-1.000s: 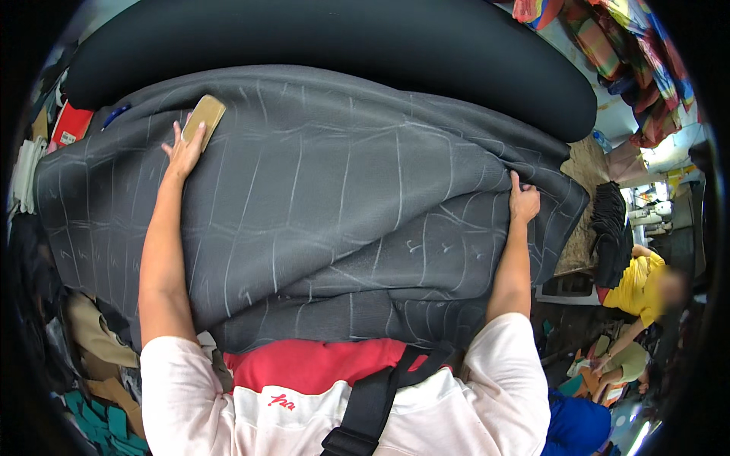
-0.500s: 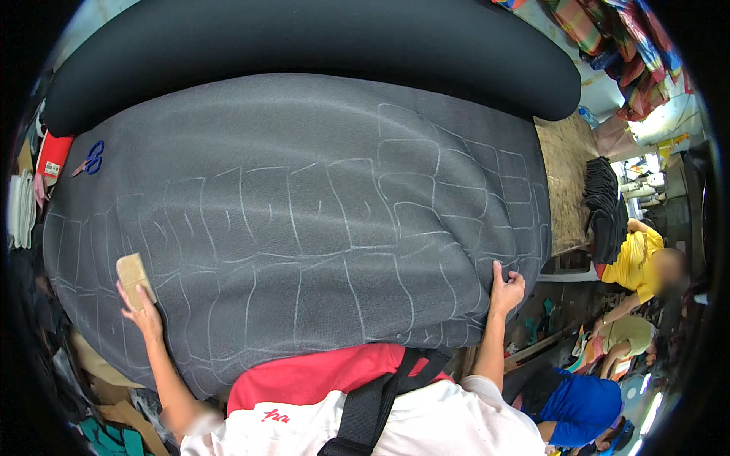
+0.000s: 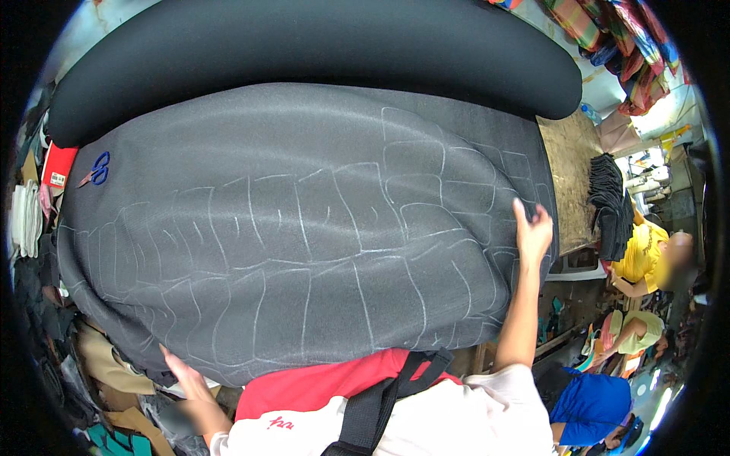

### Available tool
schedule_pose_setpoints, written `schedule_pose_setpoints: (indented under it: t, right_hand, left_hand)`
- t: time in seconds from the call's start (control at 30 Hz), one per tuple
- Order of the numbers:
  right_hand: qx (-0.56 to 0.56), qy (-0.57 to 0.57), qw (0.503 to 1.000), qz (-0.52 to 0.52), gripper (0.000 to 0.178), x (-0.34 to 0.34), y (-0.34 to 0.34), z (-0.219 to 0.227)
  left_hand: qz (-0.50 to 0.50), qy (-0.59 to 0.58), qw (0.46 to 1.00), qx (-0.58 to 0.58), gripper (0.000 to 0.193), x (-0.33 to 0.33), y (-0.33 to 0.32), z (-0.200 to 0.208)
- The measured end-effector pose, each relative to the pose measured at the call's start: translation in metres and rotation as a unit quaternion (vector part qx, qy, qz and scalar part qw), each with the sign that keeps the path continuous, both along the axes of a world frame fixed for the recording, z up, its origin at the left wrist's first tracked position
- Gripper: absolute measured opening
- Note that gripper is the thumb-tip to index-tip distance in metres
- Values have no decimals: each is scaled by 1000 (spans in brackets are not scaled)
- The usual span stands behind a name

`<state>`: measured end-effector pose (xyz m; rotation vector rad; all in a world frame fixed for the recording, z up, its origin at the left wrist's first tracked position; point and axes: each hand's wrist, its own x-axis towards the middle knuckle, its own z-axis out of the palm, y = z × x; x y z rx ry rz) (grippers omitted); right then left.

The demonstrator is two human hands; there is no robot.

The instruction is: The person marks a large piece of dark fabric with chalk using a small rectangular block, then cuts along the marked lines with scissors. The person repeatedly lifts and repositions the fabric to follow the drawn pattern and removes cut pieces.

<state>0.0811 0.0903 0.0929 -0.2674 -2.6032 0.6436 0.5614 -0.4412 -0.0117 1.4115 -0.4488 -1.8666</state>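
Observation:
A large dark grey fabric sheet (image 3: 251, 228) with white chalk outlines of rows of panels spreads in front of me, rumpled toward its near and right sides. At its near left edge, my left hand (image 3: 186, 376) grips the fabric, its other fingers hidden by the cloth. My right hand (image 3: 534, 232) is over the right part of the sheet, thumb and fingers apart, with nothing visible in it. Blue-handled scissors (image 3: 99, 169) rest on the fabric at the far left.
A thick black roll (image 3: 319, 53) lies along the far side. Bare wooden tabletop (image 3: 570, 175) shows at right, near a stack of black pieces (image 3: 608, 205). Several people, one in yellow (image 3: 639, 251) and one in blue (image 3: 593, 406), are at right. Scraps (image 3: 122, 441) lie lower left.
My left hand has moved down to the sheet's near edge, and the tan block it held is out of sight. My right hand has moved up and right. The fabric's left edge has bunched inward.

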Motion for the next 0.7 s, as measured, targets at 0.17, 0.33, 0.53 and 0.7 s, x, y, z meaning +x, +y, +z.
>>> schedule_pose_setpoints:
  t: [0.17, 0.33, 0.53, 0.7]
  right_hand:
    - [27, -151, 986, -63, 93, -67, -44, -12]
    - [142, -86, 982, -85, 93, -71, -50, -48]
    - [149, -26, 988, -44, 86, -110, -39, -54]
    - [151, 19, 988, -12, 68, -112, -32, -56]
  left_hand:
    - [31, 104, 994, -22, 47, -74, -25, -27]
    - [64, 114, 991, -28, 46, -108, -26, -30]
    - [85, 120, 988, -37, 44, -120, -35, -27]
    - [102, 114, 987, -47, 44, -129, -36, -31]
